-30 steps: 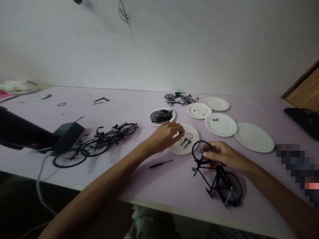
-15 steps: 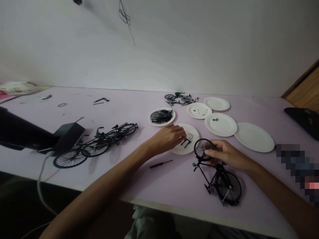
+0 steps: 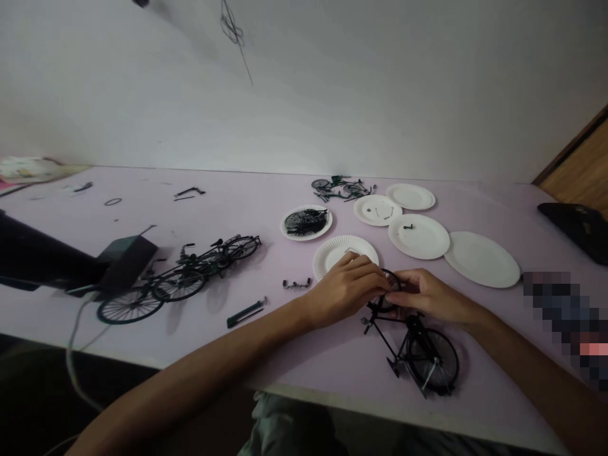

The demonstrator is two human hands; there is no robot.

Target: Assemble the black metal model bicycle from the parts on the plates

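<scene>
A small black model bicycle point(image 3: 399, 345) lies near the table's front edge, its front wheel point(image 3: 392, 278) pointing away from me. My right hand point(image 3: 430, 296) grips that front wheel from the right, thumb on the spokes. My left hand point(image 3: 350, 288) is at the wheel's left side with fingers pinched together; whatever they hold is hidden behind the knuckles. Under the left fingers, a fluted paper plate point(image 3: 325, 253) is partly covered. Beside my left forearm lie a small dark crank-shaped part point(image 3: 296, 284) and a dark green pump-like piece point(image 3: 245, 313).
More model bicycles point(image 3: 180, 282) stand at left by a black stand point(image 3: 126, 263) with a cable. Black wheels fill one plate point(image 3: 306, 221); a dark bicycle frame point(image 3: 342, 188) lies behind. Several white plates point(image 3: 482, 259) spread to the right, some holding tiny parts.
My left hand has moved right, from the fluted plate to the front wheel. The black bracket seen on that plate no longer shows. My forearm now covers the screwdriver and uncovers the small parts.
</scene>
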